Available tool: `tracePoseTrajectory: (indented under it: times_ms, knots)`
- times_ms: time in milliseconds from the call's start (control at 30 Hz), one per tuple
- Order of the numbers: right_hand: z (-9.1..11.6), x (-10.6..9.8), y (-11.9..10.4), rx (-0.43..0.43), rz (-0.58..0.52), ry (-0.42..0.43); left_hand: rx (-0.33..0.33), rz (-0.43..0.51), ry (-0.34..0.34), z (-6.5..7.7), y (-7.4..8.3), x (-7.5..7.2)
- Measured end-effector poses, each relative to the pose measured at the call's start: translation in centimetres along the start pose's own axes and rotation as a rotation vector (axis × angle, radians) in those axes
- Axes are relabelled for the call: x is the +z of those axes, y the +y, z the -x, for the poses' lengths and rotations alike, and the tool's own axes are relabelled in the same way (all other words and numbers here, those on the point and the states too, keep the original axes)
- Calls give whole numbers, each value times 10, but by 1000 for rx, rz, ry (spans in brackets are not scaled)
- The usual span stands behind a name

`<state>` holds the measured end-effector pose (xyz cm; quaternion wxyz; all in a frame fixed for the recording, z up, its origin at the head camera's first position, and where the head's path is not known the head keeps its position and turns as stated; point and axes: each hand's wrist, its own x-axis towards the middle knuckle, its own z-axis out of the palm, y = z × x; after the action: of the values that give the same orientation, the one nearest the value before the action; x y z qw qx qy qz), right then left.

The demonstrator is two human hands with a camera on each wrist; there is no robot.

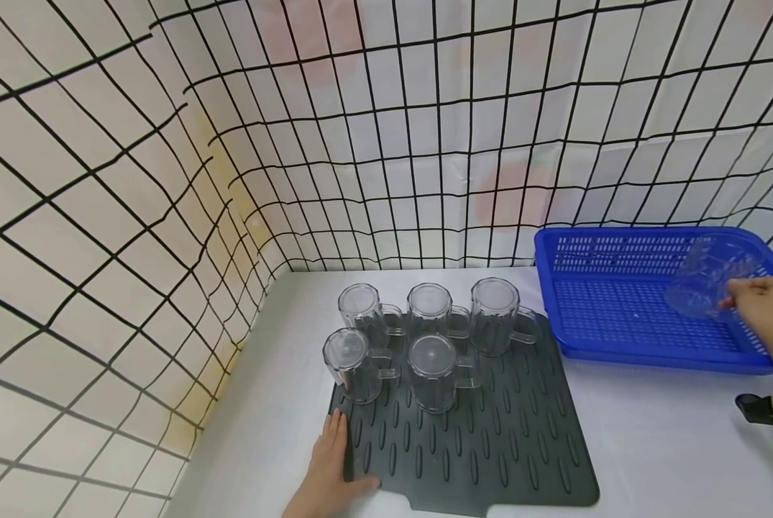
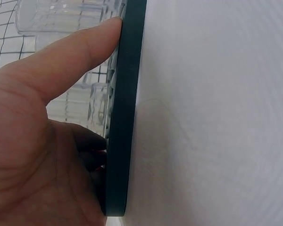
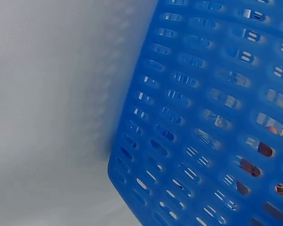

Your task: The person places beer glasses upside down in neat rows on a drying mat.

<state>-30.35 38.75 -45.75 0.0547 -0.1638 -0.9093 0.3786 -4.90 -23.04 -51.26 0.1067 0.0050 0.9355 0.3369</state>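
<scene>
My right hand (image 1: 766, 306) grips a clear glass mug (image 1: 697, 280) inside the blue basket (image 1: 658, 354), at its right end. In the right wrist view the basket's slotted wall (image 3: 179, 108) hides most of that hand and the mug. At the left front corner of a dark ribbed mat (image 1: 490, 453), my left hand (image 1: 326, 460) rests with fingers along the side and thumb at the front edge. The left wrist view shows its thumb (image 2: 80, 54) touching the mat's edge (image 2: 127, 117). Several clear mugs stand upside down on the mat, including a front one (image 1: 433, 378), handles pointing right.
The mugs form a back row of three, among them the right one (image 1: 493, 316), and a front row of two. Black wire grid (image 1: 451, 155) rises behind and along the left. A small black object (image 1: 755, 409) is beside my right sleeve on the white table (image 1: 651, 446).
</scene>
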Motion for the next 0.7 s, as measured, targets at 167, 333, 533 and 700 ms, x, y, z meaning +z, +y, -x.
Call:
tracePoseTrajectory:
  times_ms: [167,333,533,700]
  knots:
    - [0,-3,-3,-30,13,18,-4,-10,-3,-1,0,1]
    - [7,-5,-11,-66,22,26,8,-12,11,-1,-1,0]
    - [18,-8,-22,-110,33,41,14,-11,18,-1,0,0]
    - [24,-12,-31,-120,35,52,7,-10,9,-1,-1,1]
